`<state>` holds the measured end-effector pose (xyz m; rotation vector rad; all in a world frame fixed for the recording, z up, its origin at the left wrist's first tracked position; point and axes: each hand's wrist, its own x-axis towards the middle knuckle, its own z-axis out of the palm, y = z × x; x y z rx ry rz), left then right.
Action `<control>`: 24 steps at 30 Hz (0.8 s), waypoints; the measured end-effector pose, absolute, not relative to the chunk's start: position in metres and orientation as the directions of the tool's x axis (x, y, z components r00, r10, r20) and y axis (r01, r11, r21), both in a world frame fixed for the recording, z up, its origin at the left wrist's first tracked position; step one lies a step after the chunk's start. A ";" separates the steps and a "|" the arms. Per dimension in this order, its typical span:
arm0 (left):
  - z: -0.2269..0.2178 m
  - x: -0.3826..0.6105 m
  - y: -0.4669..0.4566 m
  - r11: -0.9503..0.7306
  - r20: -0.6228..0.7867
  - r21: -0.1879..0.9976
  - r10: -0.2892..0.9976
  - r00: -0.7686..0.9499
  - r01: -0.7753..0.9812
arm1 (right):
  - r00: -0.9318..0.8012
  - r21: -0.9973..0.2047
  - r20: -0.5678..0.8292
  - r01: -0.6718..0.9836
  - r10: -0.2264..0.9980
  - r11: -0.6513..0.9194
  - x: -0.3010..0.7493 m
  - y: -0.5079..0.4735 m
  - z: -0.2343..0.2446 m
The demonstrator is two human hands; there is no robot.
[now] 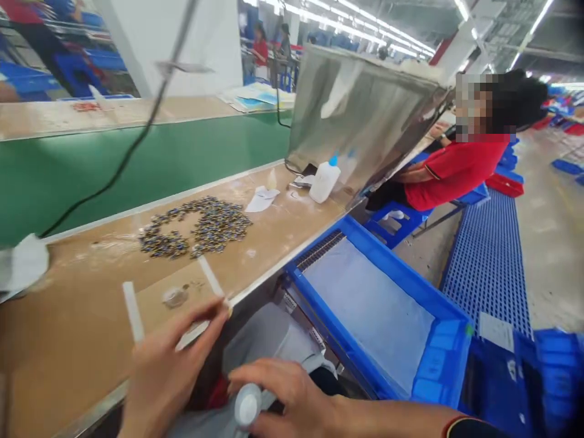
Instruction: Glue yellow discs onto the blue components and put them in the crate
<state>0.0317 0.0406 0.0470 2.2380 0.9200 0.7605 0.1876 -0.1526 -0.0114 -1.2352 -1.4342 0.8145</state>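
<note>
My left hand [171,359] is over the front edge of the workbench, thumb and forefinger pinched together. Whatever tiny piece may be between the fingertips is too small to make out. Lower down, in front of my lap, my right hand [292,389] is closed around a pale grey cylindrical object [249,404] with a round end facing up; its kind is not clear. Beyond my left hand, two white strips [132,310] lie on the bench by a small clear piece [175,297]. A spread heap of small dark and gold parts [221,225] lies further back.
A blue tray [360,365] lined with a white sheet stands right of the bench, a row of small parts at its far end. A white bottle [325,181] with a blue cap stands by a metal panel [356,115]. A co-worker in red [460,170] sits beyond.
</note>
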 end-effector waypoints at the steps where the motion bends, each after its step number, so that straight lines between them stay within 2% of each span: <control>1: 0.043 0.075 0.047 -0.620 0.300 0.663 0.734 0.609 0.420 | 0.119 -0.947 0.227 0.261 0.967 0.190 0.205 -0.158 -0.010; 5: 0.015 0.232 0.085 -0.698 0.292 0.619 0.630 0.720 0.360 | 0.298 -0.974 0.087 0.225 0.951 0.019 0.255 -0.176 -0.015; 9: -0.018 0.298 0.118 -0.706 0.260 0.602 0.615 0.745 0.373 | 0.387 -0.985 0.053 0.173 0.921 -0.016 0.280 -0.183 -0.024; 18: -0.030 0.306 0.141 -0.670 0.190 0.661 0.585 0.788 0.338 | 0.425 -0.990 0.025 0.134 0.905 -0.036 0.300 -0.172 -0.024; 21: -0.025 0.285 0.128 -0.619 0.222 0.714 0.645 0.732 0.329 | 0.448 -0.991 -0.035 0.101 0.893 -0.090 0.300 -0.167 -0.026; 24: -0.016 0.239 0.088 -0.554 0.275 0.753 0.756 0.594 0.356 | 0.468 -0.990 -0.112 0.027 0.877 -0.141 0.298 -0.158 -0.029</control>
